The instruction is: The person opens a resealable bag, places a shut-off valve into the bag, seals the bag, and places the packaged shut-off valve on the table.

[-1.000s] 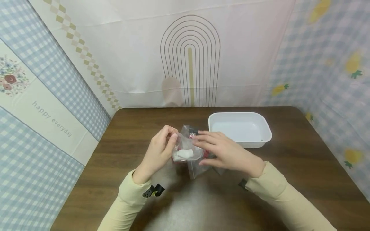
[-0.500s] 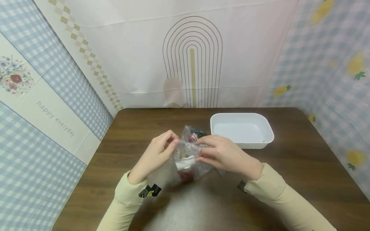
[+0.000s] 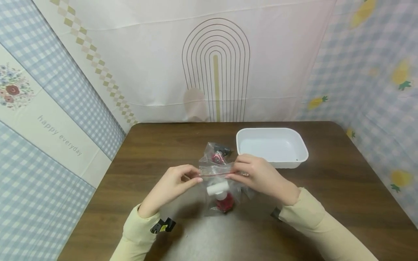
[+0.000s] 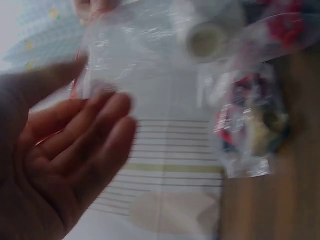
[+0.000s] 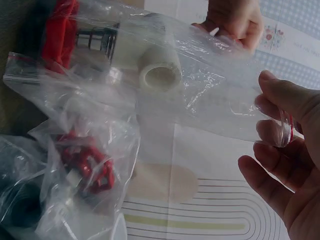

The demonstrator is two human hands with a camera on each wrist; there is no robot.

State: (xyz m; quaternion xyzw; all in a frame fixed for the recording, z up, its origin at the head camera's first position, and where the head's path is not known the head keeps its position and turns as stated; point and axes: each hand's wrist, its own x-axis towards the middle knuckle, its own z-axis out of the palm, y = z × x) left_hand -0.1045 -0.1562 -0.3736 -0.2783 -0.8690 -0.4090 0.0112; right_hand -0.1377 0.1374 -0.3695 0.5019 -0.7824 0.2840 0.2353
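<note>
A clear zip-lock bag (image 3: 209, 206) hangs by its mouth between my two hands, its red zip line running across. Inside it is a stop valve with a white pipe-like body (image 3: 218, 188) and a red handwheel (image 3: 225, 202). With thumb and fingers, my left hand (image 3: 173, 185) pinches the left end of the zip strip. My right hand (image 3: 261, 177) pinches the right end between thumb and fingertips. In the right wrist view, the open pipe end (image 5: 161, 77) faces the camera through the plastic.
Behind the held bag lies another clear bag (image 3: 218, 156) with red and black parts. More bagged red parts (image 5: 90, 162) show in the right wrist view. A white plastic tray (image 3: 287, 165) stands at the back right of the brown wooden table (image 3: 156, 141).
The bag's mouth, slack before, is now stretched straight between the hands. The valve has come to hang lower and nearer to me. My left hand has moved slightly down.
</note>
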